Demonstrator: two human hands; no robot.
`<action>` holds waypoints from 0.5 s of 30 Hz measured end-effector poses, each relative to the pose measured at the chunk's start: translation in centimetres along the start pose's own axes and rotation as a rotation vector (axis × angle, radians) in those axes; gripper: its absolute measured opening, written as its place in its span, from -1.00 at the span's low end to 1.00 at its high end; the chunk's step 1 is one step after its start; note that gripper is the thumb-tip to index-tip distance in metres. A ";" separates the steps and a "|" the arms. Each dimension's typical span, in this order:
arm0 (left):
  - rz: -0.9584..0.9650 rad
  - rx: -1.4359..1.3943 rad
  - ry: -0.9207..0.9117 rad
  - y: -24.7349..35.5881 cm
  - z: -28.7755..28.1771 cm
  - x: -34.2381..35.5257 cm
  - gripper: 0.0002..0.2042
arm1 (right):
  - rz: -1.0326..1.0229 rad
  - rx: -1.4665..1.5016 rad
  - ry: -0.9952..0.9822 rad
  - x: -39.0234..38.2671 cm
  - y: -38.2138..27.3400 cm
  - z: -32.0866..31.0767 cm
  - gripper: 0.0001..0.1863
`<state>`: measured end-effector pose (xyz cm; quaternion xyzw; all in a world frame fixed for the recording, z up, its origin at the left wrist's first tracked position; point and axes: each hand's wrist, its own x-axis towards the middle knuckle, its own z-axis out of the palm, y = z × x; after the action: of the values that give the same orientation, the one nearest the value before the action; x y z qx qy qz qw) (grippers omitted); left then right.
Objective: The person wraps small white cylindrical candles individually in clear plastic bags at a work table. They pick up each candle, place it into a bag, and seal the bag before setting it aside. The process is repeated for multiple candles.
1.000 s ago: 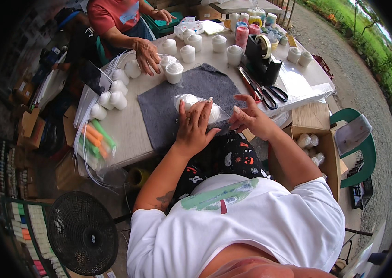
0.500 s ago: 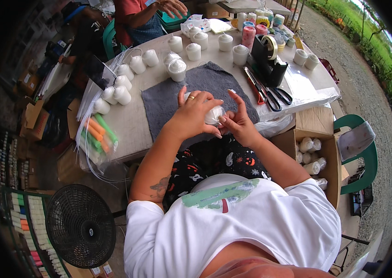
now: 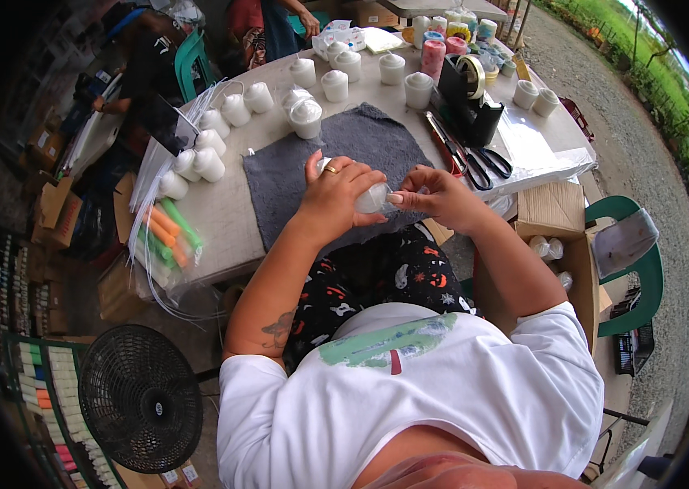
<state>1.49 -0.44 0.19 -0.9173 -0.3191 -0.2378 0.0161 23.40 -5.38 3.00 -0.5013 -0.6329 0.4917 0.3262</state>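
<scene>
My left hand point(image 3: 335, 196) is wrapped round a white candle point(image 3: 371, 199) lying on its side, which seems covered in clear plastic wrap. My right hand point(image 3: 440, 200) is closed in a pinch at the candle's right end, where a bit of the clear wrap shows between thumb and fingers. Both hands are over the near part of a dark grey cloth point(image 3: 275, 183) spread on the table. Just beyond the cloth's far edge, a white wrapped candle point(image 3: 305, 119) stands upright. Part of the held candle is hidden by my left fingers.
Several white candles point(image 3: 234, 109) stand or lie along the table's left side. Right of the cloth are black-handled scissors point(image 3: 493, 165), a black tape dispenser point(image 3: 479, 122) and plastic sheets point(image 3: 532, 155). An open carton point(image 3: 552, 208) holds more candles. A fan point(image 3: 141, 399) stands lower left; co-workers are beyond.
My right hand has drawn outward from the candle, its fingers closing from spread into a pinch. The co-worker across the table has shifted and lowered an arm.
</scene>
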 end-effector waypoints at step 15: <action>0.051 0.074 -0.155 0.3 -1.1 -0.2 -0.22 | -0.399 -0.587 -0.041 4.3 4.2 0.8 -0.63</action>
<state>1.05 -0.94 1.11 -0.9395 -0.3046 -0.1537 0.0312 22.84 -1.45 -1.61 -0.4302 -0.8390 0.2256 0.2450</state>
